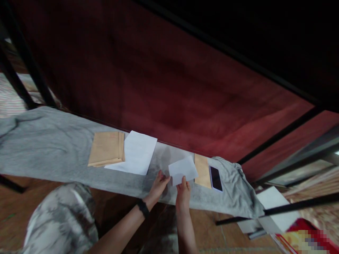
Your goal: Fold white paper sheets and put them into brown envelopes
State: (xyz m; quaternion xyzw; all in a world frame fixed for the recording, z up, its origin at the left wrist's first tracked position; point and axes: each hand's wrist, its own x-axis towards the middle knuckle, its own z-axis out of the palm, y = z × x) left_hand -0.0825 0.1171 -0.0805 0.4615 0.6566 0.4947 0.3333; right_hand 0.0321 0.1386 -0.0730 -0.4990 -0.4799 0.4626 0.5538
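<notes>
A folded sheet of white paper (183,169) is held above the grey cloth by my right hand (183,193), its thumb on top of the near edge. My left hand (159,184), with a dark band on the wrist, is beside the paper's left edge. Its thumb and fingers are apart, and the fingertips come close to the paper; whether they touch it I cannot tell. Just right of the folded sheet lies a brown envelope (202,171). On the left, a stack of brown envelopes (106,148) overlaps flat white paper (140,152).
A phone (216,179) with a dark screen lies by the right envelope. Grey cloth (58,141) covers the narrow bench. Behind it hangs a dark red sheet (159,88) between black metal bars (280,135). My knee (63,218) is at the lower left.
</notes>
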